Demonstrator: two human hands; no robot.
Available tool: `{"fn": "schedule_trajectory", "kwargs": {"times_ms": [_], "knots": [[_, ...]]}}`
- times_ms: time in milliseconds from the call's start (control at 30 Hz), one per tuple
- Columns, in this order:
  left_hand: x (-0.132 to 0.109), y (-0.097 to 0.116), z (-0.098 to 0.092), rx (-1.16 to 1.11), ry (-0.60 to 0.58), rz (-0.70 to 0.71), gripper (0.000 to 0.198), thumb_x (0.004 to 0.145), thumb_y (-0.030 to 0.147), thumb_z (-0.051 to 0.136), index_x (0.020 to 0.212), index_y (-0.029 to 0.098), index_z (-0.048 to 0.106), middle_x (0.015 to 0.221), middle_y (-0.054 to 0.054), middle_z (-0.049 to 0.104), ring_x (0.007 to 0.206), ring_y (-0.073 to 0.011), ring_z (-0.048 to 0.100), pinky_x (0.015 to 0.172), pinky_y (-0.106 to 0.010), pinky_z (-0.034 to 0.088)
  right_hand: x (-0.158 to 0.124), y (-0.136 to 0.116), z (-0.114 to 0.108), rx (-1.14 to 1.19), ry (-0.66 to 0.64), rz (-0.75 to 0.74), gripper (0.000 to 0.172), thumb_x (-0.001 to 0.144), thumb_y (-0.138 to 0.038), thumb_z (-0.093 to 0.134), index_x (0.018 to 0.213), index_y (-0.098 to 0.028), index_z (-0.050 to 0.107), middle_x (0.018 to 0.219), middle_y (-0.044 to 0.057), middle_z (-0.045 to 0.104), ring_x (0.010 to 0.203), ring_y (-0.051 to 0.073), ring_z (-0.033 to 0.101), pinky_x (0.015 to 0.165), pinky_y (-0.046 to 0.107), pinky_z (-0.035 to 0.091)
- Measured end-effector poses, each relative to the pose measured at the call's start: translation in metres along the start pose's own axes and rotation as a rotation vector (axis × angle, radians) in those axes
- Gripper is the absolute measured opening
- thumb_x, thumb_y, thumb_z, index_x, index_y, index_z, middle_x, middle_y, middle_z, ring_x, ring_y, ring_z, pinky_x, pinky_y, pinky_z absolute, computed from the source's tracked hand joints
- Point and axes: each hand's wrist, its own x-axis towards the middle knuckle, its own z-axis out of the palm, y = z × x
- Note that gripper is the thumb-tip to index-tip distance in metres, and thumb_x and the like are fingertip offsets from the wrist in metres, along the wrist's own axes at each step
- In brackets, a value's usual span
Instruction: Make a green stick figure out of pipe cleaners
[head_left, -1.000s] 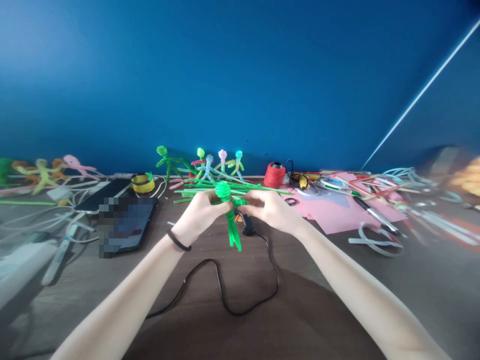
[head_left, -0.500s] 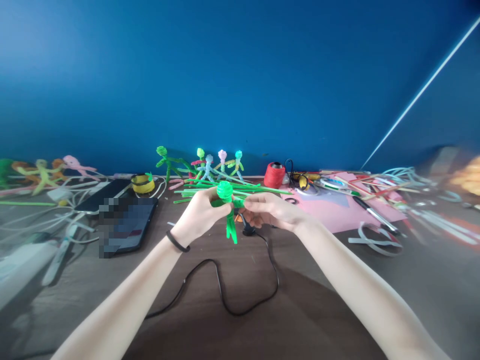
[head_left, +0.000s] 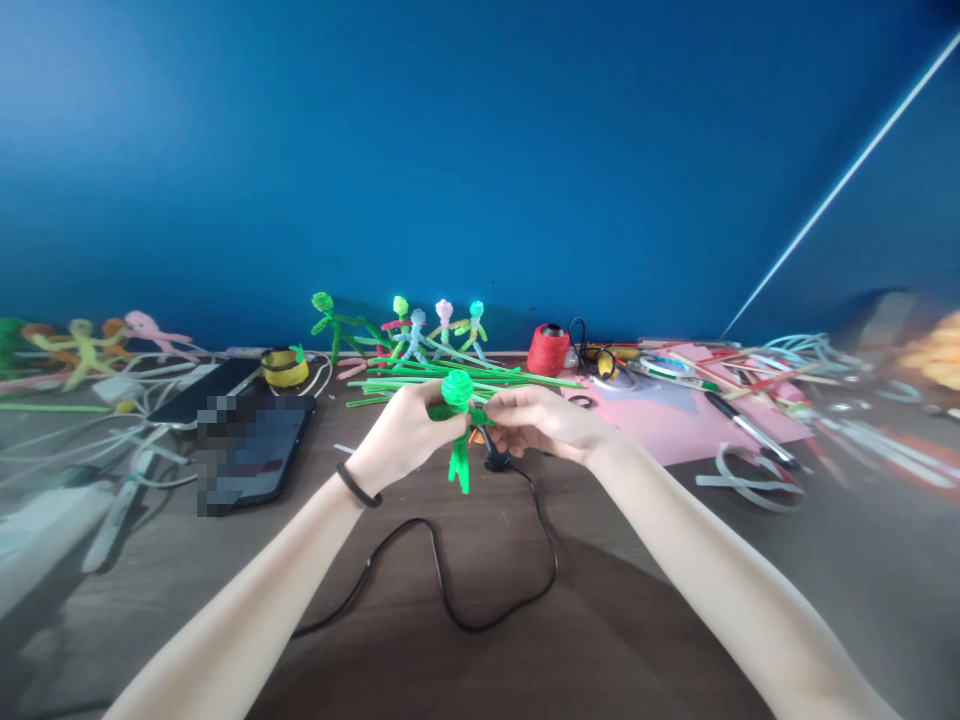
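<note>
A bright green pipe-cleaner figure [head_left: 457, 392] with a round coiled head hangs between my two hands, its legs pointing down over the table. My left hand [head_left: 412, 425] is closed on the figure's left side, thumb near its body. With thumb and fingers pinched, my right hand [head_left: 536, 422] grips the arm at the other side. Just below the right fingers lies a black plug [head_left: 495, 458] with its cord [head_left: 555, 560] winding across the table. Green pipe cleaners [head_left: 525, 376] lie in a loose bundle behind the hands.
Several finished figures [head_left: 417, 335] stand along the blue wall. At the left are a dark phone [head_left: 274, 455], a yellow tape roll [head_left: 285, 368] and white cables. A red thread spool [head_left: 549, 350], pink paper [head_left: 637, 425] and a black pen [head_left: 750, 430] lie to the right.
The green figure has shifted slightly right and down at the head, and its legs have swung a little to the left. Both hands keep their hold.
</note>
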Motion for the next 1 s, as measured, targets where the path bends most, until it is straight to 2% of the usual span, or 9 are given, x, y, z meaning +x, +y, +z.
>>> {"fn": "schedule_trajectory", "kwargs": {"times_ms": [167,433,700,900,1000], "knots": [[0.002,-0.002,0.000,-0.043,-0.007,-0.036,0.013,0.065,0.020,0.051,0.073,0.013,0.058,0.070,0.001,0.062,0.065,-0.0133,0.053,0.058,-0.021,0.039,0.000,0.000,0.004,-0.105,0.062,-0.134,0.017,0.069,-0.026,0.063,0.077,-0.012,0.056,0.064,0.002,0.060,0.056,0.009,0.058,0.047,0.019,0.043],[0.005,-0.006,0.000,-0.090,0.007,-0.085,0.015,0.063,0.022,0.053,0.073,0.013,0.059,0.067,0.001,0.061,0.064,-0.0134,0.052,0.056,-0.023,0.039,-0.003,-0.004,0.011,-0.296,0.134,-0.253,0.017,0.069,-0.025,0.061,0.077,-0.013,0.054,0.066,0.004,0.062,0.058,0.012,0.059,0.054,0.025,0.048],[0.004,-0.001,0.002,-0.159,0.059,-0.202,0.012,0.060,0.024,0.055,0.056,0.012,0.054,0.050,0.004,0.050,0.049,-0.0091,0.044,0.048,-0.022,0.034,-0.005,-0.001,0.014,-0.578,0.235,-0.423,0.012,0.075,-0.026,0.053,0.074,-0.015,0.053,0.067,0.002,0.059,0.060,0.012,0.058,0.057,0.025,0.046],[0.003,-0.002,0.004,-0.284,0.048,-0.246,0.012,0.060,0.024,0.058,0.059,0.012,0.054,0.053,0.003,0.051,0.049,-0.0085,0.044,0.048,-0.021,0.034,-0.006,0.000,0.016,-0.926,0.344,-0.611,0.014,0.079,-0.023,0.047,0.068,-0.017,0.054,0.069,0.002,0.058,0.063,0.012,0.052,0.060,0.024,0.040],[0.005,-0.005,0.003,-0.320,0.044,-0.253,0.013,0.060,0.025,0.059,0.060,0.013,0.054,0.054,0.002,0.052,0.050,-0.0089,0.045,0.048,-0.022,0.034,-0.003,0.004,0.016,-0.926,0.356,-0.618,0.015,0.080,-0.026,0.046,0.071,-0.018,0.055,0.071,0.003,0.059,0.063,0.013,0.052,0.060,0.025,0.040]]}}
